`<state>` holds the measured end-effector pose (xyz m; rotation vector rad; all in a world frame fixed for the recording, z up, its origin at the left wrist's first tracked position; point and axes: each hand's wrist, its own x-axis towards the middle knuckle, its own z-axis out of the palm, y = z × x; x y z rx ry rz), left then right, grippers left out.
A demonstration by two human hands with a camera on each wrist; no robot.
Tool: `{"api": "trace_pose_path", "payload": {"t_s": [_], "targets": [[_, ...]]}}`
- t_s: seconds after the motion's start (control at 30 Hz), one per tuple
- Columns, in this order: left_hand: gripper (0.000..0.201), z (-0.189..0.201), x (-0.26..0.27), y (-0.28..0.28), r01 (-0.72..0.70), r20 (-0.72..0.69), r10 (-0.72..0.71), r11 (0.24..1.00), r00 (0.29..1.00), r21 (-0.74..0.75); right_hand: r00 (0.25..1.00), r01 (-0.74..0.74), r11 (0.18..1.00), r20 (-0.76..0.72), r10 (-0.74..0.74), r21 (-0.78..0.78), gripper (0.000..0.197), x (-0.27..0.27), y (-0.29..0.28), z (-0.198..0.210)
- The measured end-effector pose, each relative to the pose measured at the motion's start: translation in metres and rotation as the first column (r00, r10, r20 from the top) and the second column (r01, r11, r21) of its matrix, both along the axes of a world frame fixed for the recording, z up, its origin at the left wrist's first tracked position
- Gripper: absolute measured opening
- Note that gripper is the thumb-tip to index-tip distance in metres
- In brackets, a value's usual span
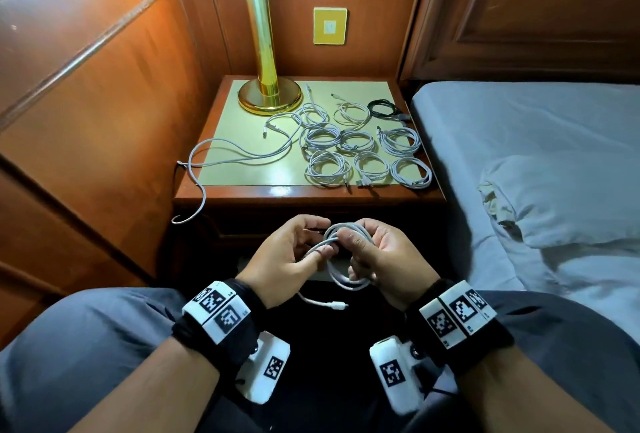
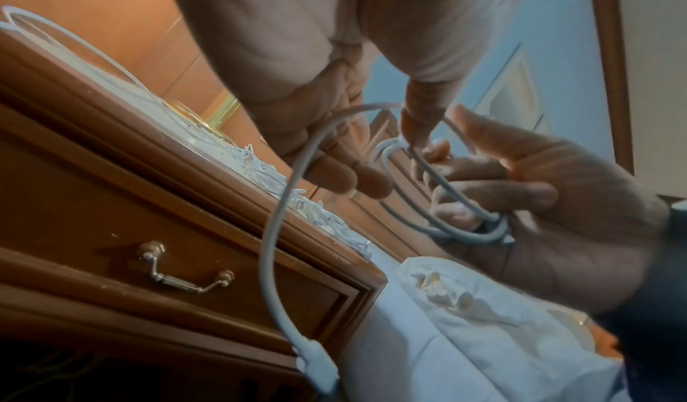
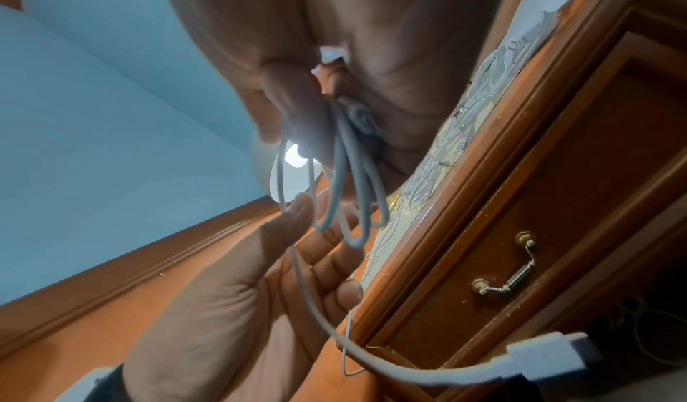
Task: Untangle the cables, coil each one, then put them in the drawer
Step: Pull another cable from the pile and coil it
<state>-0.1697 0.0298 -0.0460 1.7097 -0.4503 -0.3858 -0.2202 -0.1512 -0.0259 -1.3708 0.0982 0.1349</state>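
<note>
A white cable (image 1: pixel 347 261) is partly wound into a small coil in front of the nightstand. My right hand (image 1: pixel 381 256) grips the coil's loops (image 3: pixel 349 173) in its curled fingers. My left hand (image 1: pixel 291 252) pinches a strand of the same cable (image 2: pixel 277 226) between thumb and fingertip, just left of the coil. The free end with its connector (image 1: pixel 337 306) hangs below my hands. Several coiled white cables (image 1: pixel 327 169) and one black coil (image 1: pixel 382 108) lie on the nightstand top (image 1: pixel 242 172). One loose white cable (image 1: pixel 235 152) trails over its left edge. The drawer (image 2: pixel 156 232) is shut, handle (image 3: pixel 505 270) down.
A brass lamp (image 1: pixel 266 86) stands at the back left of the nightstand. A bed with a grey sheet (image 1: pixel 519 127) and a white pillow (image 1: pixel 571 200) lies close on the right. Wood panelling (image 1: pixel 86 86) closes the left side. My knees frame the bottom of the head view.
</note>
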Motion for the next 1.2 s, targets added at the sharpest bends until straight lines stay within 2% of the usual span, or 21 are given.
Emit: {"api": "trace_pose_path", "payload": {"t_s": [0.1,0.17,0.3,0.43,0.77,0.9,1.0,1.07,1.13,1.2], "targets": [[0.019,0.002,-0.001,-0.002,0.010,0.051,-0.011,1.000,0.999,0.024,1.000,0.015,0.996,0.013,-0.014,-0.091,0.023,0.000,-0.002,-0.002],[0.020,0.004,0.000,-0.002,-0.009,0.086,0.008,1.000,0.996,0.018,0.998,0.061,0.995,-0.013,-0.063,-0.077,0.012,0.002,0.000,-0.005],[0.028,0.011,-0.001,-0.004,-0.056,-0.037,0.052,0.990,0.998,-0.127,0.982,0.155,0.986,-0.124,-0.146,0.066,0.024,0.007,0.003,-0.010],[0.019,0.013,-0.003,-0.005,-0.077,-0.138,0.051,0.979,0.989,-0.190,0.971,0.171,0.964,-0.198,-0.131,0.202,0.027,0.008,0.006,-0.003],[0.009,0.017,-0.005,-0.006,-0.087,-0.067,0.076,0.982,0.995,-0.167,0.966,0.167,0.925,-0.244,-0.085,0.341,0.032,0.005,0.009,0.002],[0.007,0.016,-0.002,-0.002,-0.115,-0.069,0.106,0.983,0.992,-0.142,0.973,0.175,0.940,-0.198,-0.119,0.292,0.030,0.006,0.004,0.001],[0.018,0.011,0.008,0.005,-0.149,0.089,0.150,0.989,0.985,-0.020,0.981,0.174,0.946,-0.129,-0.143,0.273,0.030,0.007,-0.002,0.002],[0.021,0.007,0.013,0.008,-0.225,0.184,0.223,0.974,0.957,-0.009,0.988,0.145,0.946,-0.094,-0.123,0.289,0.031,0.005,-0.003,0.004],[0.021,0.006,0.015,0.009,-0.314,0.148,0.319,0.948,0.936,-0.059,0.993,0.116,0.943,-0.074,-0.097,0.311,0.031,0.003,0.000,0.006],[0.019,0.006,0.013,0.006,-0.329,-0.001,0.330,0.940,0.944,-0.089,0.995,0.095,0.944,-0.068,-0.077,0.317,0.030,0.001,0.006,0.004]]}}
